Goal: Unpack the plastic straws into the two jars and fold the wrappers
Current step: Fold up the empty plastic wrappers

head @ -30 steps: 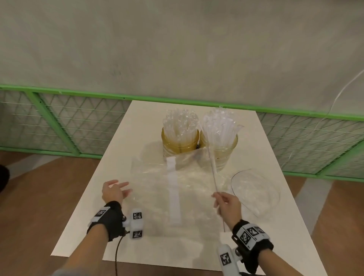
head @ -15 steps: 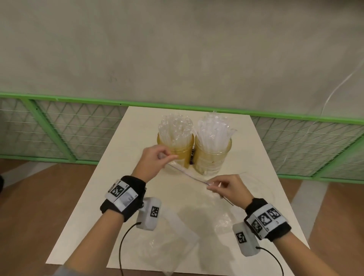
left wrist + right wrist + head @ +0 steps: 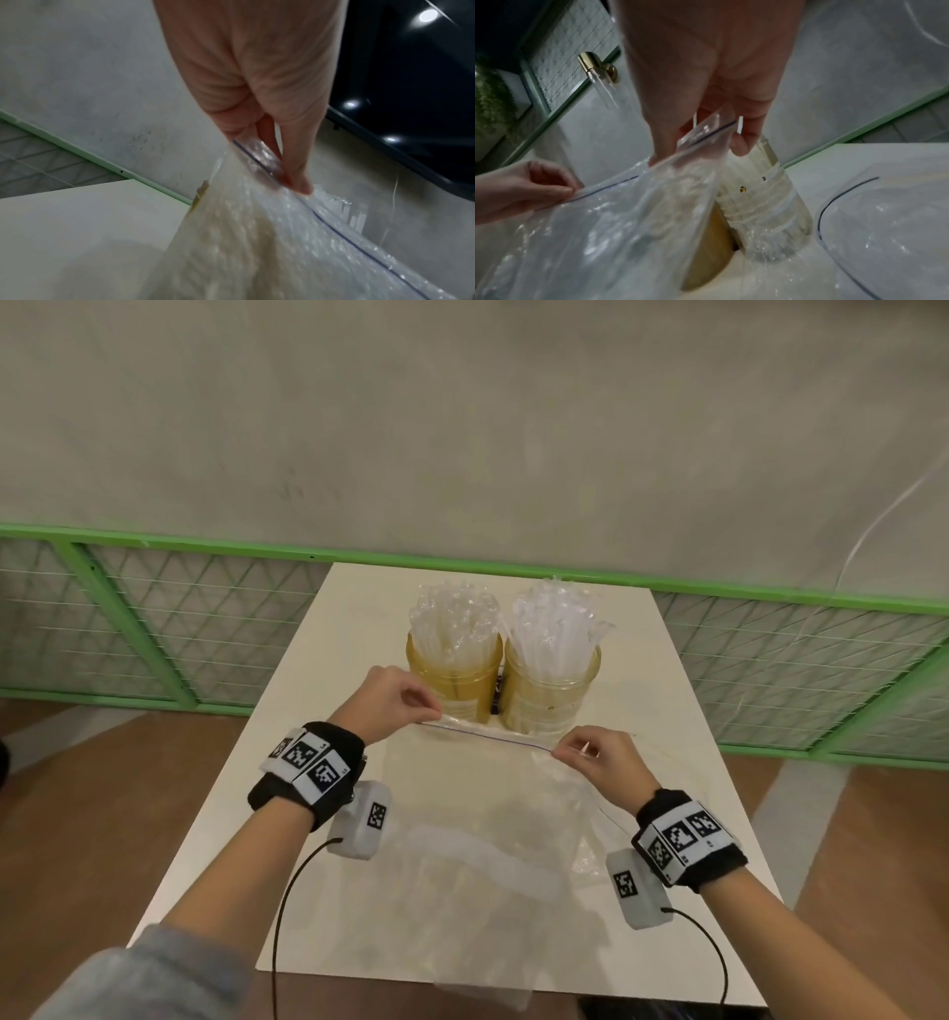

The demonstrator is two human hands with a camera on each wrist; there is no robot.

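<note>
Head view: left hand (image 3: 398, 703) pinches the left end of the wrapper (image 3: 488, 793) along its blue-lined top edge; right hand (image 3: 595, 760) pinches the right end. The edge is stretched taut between the two hands and the clear sheet hangs down toward the person, its lower end past the near edge of the table (image 3: 221, 814). Two jars just beyond the hands: left jar (image 3: 454, 680) just past the left fingers, right jar (image 3: 549, 693) between the hands and further out; the two stand side by side, close together. Each holds a bundle of straws (image 3: 552, 629). Bare tabletop outboard of the left hand; a second wrapper (image 3: 683, 762) lies outboard of the right hand

Left wrist view: fingers (image 3: 298, 178) clamp the blue-lined edge of the wrapper (image 3: 244, 243); table (image 3: 77, 223) surface lies to the left of it

Right wrist view: right hand (image 3: 706, 91) grips the wrapper (image 3: 628, 213) corner, thumb and fingers closed on it; left hand (image 3: 521, 192) holds the opposite end. Right jar (image 3: 765, 192) directly beyond the fingertips. Second wrapper (image 3: 885, 223) flat, to the right
</note>
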